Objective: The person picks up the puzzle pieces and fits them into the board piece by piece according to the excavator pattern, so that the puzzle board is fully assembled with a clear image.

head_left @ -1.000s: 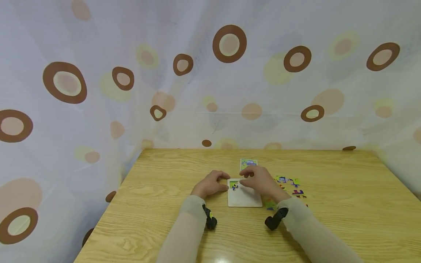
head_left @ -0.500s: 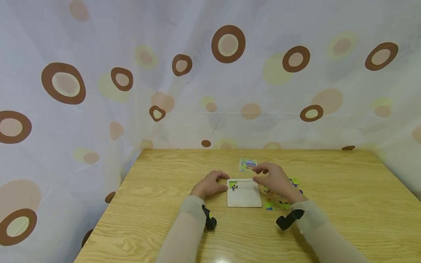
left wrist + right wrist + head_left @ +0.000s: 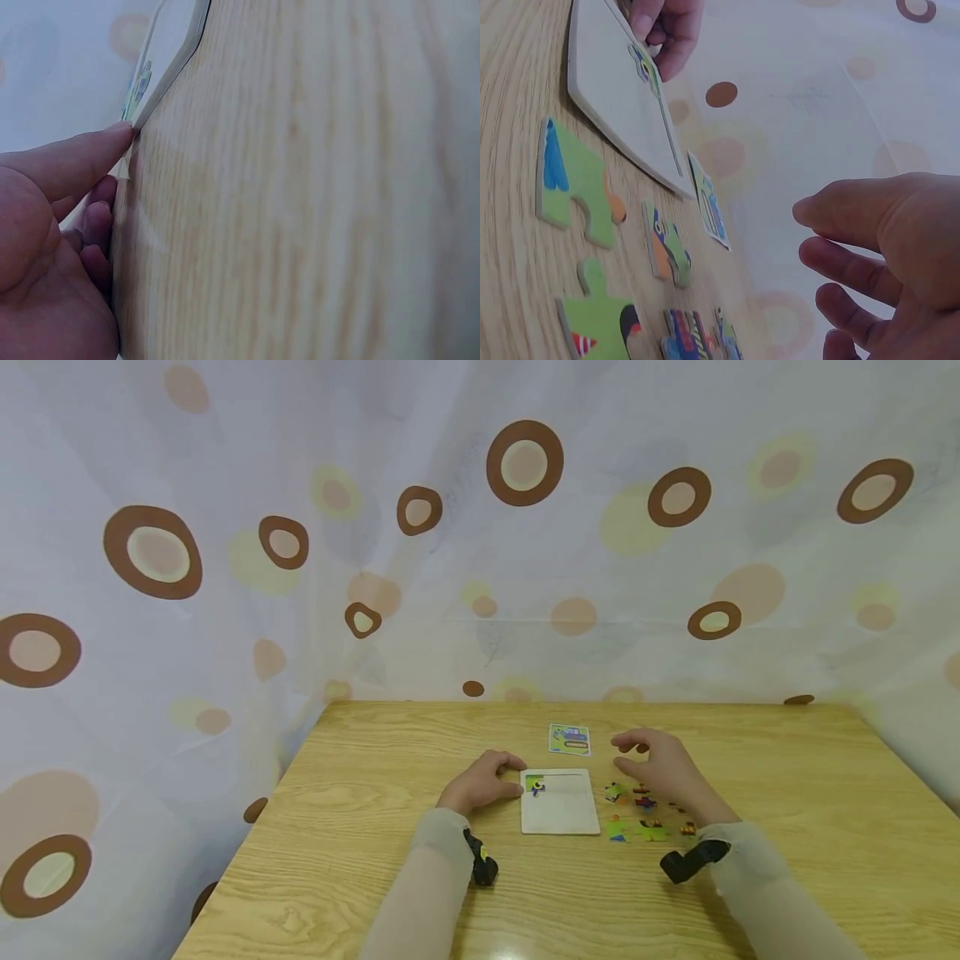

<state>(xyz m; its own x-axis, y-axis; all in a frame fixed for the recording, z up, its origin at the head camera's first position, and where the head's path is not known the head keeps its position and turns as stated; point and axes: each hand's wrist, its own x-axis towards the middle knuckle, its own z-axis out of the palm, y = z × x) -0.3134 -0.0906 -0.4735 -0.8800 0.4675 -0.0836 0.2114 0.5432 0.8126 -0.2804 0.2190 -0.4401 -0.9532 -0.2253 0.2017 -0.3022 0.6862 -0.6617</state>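
My left hand (image 3: 483, 781) holds the white puzzle board (image 3: 558, 810) by its upper left corner, thumb on the left edge and forefinger at the corner. In the left wrist view the left thumb (image 3: 82, 161) touches the board's rim. One green puzzle piece (image 3: 536, 785) with a yellow-and-blue figure lies in that corner of the board. To the right, my right hand (image 3: 663, 768) hovers over loose puzzle pieces (image 3: 651, 832), holding nothing, thumb and fingers apart. The right wrist view shows a green piece with a blue patch (image 3: 574, 176) beside the board.
A small picture card (image 3: 569, 739) of a blue digger on green lies behind the board. The wooden table (image 3: 375, 760) backs onto a hanging cloth (image 3: 480, 527) with brown ring patterns. Several puzzle pieces lie partly beneath the right forearm.
My right hand has moved right, from over the board to above the loose pieces, uncovering the board and card. The left hand has stayed at the board's corner.
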